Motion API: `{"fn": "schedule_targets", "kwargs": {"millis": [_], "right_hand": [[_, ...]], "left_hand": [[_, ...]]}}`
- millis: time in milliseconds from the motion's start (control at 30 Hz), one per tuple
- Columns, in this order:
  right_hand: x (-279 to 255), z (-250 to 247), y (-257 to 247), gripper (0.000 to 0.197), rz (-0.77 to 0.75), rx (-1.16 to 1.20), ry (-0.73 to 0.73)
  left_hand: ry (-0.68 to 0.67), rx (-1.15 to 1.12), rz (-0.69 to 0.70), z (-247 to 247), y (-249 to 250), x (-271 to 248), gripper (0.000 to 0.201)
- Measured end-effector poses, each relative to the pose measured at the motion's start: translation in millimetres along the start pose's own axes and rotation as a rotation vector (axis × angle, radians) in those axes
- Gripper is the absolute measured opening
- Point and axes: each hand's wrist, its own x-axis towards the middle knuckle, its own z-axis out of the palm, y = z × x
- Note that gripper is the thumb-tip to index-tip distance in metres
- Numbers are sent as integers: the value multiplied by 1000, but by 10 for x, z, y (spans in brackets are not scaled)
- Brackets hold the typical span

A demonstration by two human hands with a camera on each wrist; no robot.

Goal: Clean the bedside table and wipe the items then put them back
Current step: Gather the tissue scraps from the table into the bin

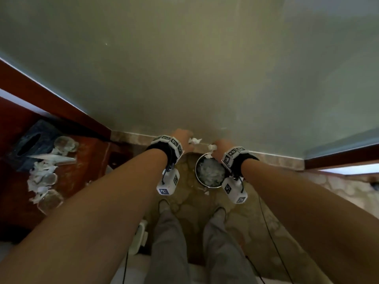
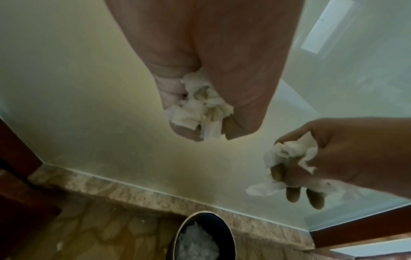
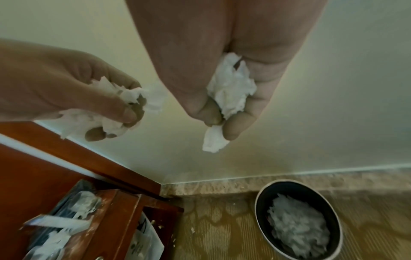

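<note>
My left hand (image 1: 185, 140) grips a crumpled wad of white tissue (image 2: 200, 109). My right hand (image 1: 218, 146) grips a second wad of tissue (image 3: 231, 91), and a loose tail of it hangs below the fingers. Both hands are side by side in front of the wall, above a round dark bin (image 1: 196, 171) on the floor that holds white tissue scraps. The red-brown wooden bedside table (image 1: 90, 160) stands at the left. A dark tissue box (image 1: 30, 144), clear glasses (image 1: 65, 143) and torn tissue scraps (image 1: 39, 175) lie on it.
A pale wall (image 1: 194, 68) stands close ahead with a stone skirting (image 1: 131, 137) at its foot. A few white scraps (image 1: 205, 191) lie on the patterned floor beside the bin. My legs and shoes are below the hands. A wooden frame (image 1: 338, 158) runs at the right.
</note>
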Motion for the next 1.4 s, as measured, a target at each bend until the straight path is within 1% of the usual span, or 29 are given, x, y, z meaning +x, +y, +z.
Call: {"fn": "schedule_targets", "kwargs": {"millis": [100,167,233,300,400,467,533,567,700,800,867,933,1000,1067,1167,1300,1400], "right_hand": [[254,294,360,17,57,121,22],[461,510,601,19,72,154,32],[711,772,829,22,88,175,12],[983,1051,1025,30,114,218,-12],[1427,1472,1319,35,168,254,-40],[1651,1715,1488,39,218,290,-35],[1812,1923,1633,45,267,340,-28],[1869,2016,1699,50,284,361,-30],[2109,2325,1876,62,298,417,-21],[2219,2453,1940,68,289,418,-32],[2235,2507,1990,77,284,440,-27],[2227,2550,2044,87,284,463,-29],[2207,2563,2073,88,284,482,-27],[2165,2519,2072,91,282,502,-43],[2085,2411,2050,94,273,464,-91],[1937,2184,1935,83,264,398,-132],[1796,1982,1793,80,236,360,-120]], "left_hand": [[-52,-4,-19,352,105,422,42],[-88,-11,-33,631,110,743,42],[-112,-5,-26,993,84,1095,43],[-142,15,-18,1357,79,1429,43],[-187,-31,-28,1879,82,1902,40],[-226,-53,-26,2210,67,2157,33],[-256,-41,-45,2508,28,2377,19],[-267,-41,-52,2631,16,2462,18],[-252,-80,-44,2984,-8,2737,49],[-228,-175,-81,3184,-31,2836,70],[-240,-220,-65,3293,-45,2878,81],[-282,-204,-48,3352,-56,2875,91],[-300,-187,-36,3377,-57,2841,99],[-312,-188,-28,3357,-47,2791,102],[-306,-186,-20,3261,-34,2709,101],[-292,-181,-23,3001,-4,2538,87],[-259,-187,-28,2730,26,2330,85]]}}
